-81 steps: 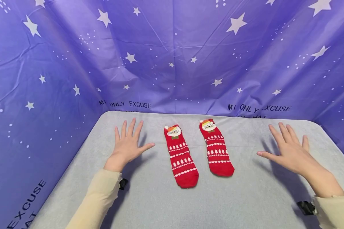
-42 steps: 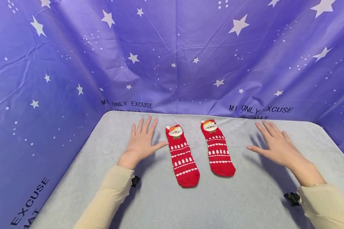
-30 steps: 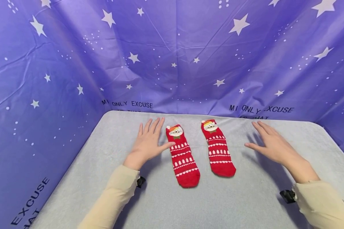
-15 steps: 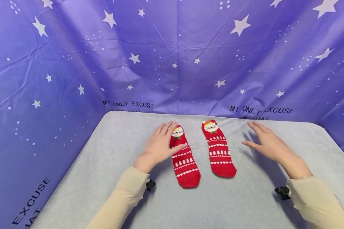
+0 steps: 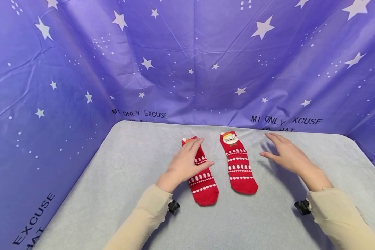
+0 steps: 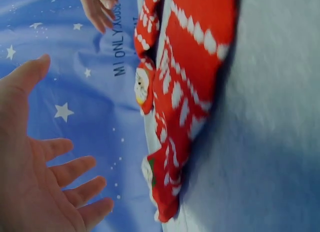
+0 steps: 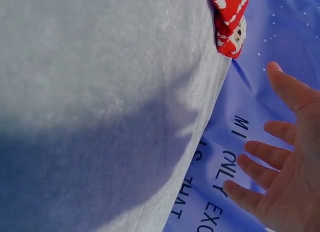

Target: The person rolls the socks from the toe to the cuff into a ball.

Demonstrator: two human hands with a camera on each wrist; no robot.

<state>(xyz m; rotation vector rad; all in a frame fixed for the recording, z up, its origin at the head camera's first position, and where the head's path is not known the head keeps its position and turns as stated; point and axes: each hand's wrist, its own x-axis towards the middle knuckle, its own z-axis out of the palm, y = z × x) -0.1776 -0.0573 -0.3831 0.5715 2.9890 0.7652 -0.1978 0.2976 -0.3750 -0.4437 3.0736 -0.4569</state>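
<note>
The left hand (image 5: 187,161) hovers with fingers spread over the cuff end of the left sock (image 5: 203,180), its grip apart; the left wrist view shows a gap beneath it. The right hand (image 5: 284,156), grip also apart, hovers beside the right sock (image 5: 239,166). Both socks lie lengthwise, cuffs toward the starry backdrop (image 5: 187,62), on the grey bench (image 5: 128,180), bare room all round.

- Left hand (image 5: 187,160): palm down, fingers straight and loosely spread, thumb angled out to the right of the fingers; forearm in a cream sleeve (image 5: 143,222).
- Right hand (image 5: 285,155): palm down, fingers extended forward and slightly apart, thumb pointing left of the fingers; cream-sleeved forearm, raised.
- Both hands hold nothing.
</note>
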